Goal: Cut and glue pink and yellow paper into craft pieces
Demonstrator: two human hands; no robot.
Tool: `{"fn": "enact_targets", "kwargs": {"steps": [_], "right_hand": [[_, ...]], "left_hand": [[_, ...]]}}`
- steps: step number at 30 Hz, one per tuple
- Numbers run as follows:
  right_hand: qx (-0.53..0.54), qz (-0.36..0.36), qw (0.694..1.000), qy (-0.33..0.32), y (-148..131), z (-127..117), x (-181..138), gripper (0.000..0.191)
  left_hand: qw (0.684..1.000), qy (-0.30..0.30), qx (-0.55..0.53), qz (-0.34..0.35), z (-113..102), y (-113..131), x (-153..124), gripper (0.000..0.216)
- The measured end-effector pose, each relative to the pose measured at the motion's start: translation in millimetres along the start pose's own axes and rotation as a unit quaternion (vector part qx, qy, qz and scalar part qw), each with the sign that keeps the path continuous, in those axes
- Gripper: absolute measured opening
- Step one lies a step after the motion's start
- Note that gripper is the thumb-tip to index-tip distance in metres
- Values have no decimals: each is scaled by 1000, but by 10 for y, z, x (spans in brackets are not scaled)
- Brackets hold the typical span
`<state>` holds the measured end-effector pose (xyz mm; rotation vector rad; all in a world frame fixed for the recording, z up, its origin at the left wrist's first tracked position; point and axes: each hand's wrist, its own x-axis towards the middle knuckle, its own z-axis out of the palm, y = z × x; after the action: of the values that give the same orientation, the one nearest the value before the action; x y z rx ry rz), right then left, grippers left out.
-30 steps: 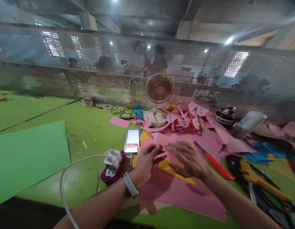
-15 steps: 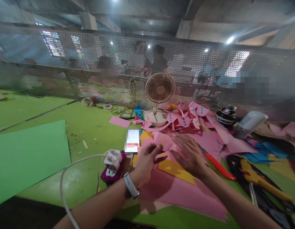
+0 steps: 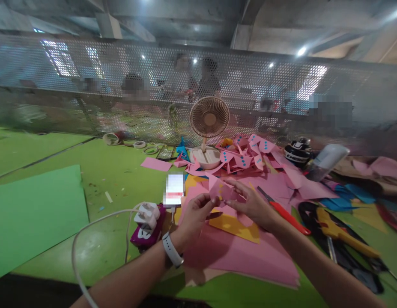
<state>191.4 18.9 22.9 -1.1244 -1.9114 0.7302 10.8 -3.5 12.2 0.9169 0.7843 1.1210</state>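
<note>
My left hand [image 3: 196, 216], with a pale watch strap on its wrist, pinches a folded pink paper piece [image 3: 216, 187] with yellow marks between thumb and fingers. At the piece's right side, my right hand [image 3: 251, 203] has its thumb and fingertips closed on the paper. Directly below the hands lies a yellow paper strip [image 3: 238, 226] on top of large pink paper sheets [image 3: 243, 259]. A red-handled tool [image 3: 290, 217] with a dark blade rests just right of my right hand.
A small fan [image 3: 209, 117] stands behind, beside a heap of pink paper cutouts [image 3: 249, 154]. Left of my hands are a lit phone [image 3: 174, 188] and a purple power strip [image 3: 148, 231] with a white cable. A yellow glue gun [image 3: 342, 235] lies right, green sheets [image 3: 34, 214] left.
My right hand's fingers have drawn in from a spread pose and now close on the pink piece. The left keeps its pinch. The whole view has shifted slightly.
</note>
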Motion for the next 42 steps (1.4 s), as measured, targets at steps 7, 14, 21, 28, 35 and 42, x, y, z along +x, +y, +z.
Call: {"fn": "enact_targets", "kwargs": {"steps": [7, 14, 21, 28, 35, 42], "right_hand": [[-7, -25, 998, 54, -62, 33, -16, 41], [-160, -105, 967, 170, -161, 61, -50, 28], [-242, -126, 950, 150, -129, 108, -74, 9], [-234, -138, 951, 146, -141, 171, -89, 8], [-243, -123, 948, 166, -83, 267, -125, 9], [-251, -101, 946, 179, -28, 339, -158, 9]], "left_hand": [[1000, 12, -17, -16, 0, -4, 22, 21], [998, 19, -47, -23, -16, -49, 36, 24], [999, 18, -48, -7, -14, -43, 37, 22], [998, 18, -54, 1, -28, -58, 46, 25], [992, 32, -124, -8, -34, -109, 58, 19], [978, 41, -204, -29, -22, -164, 38, 20]]}}
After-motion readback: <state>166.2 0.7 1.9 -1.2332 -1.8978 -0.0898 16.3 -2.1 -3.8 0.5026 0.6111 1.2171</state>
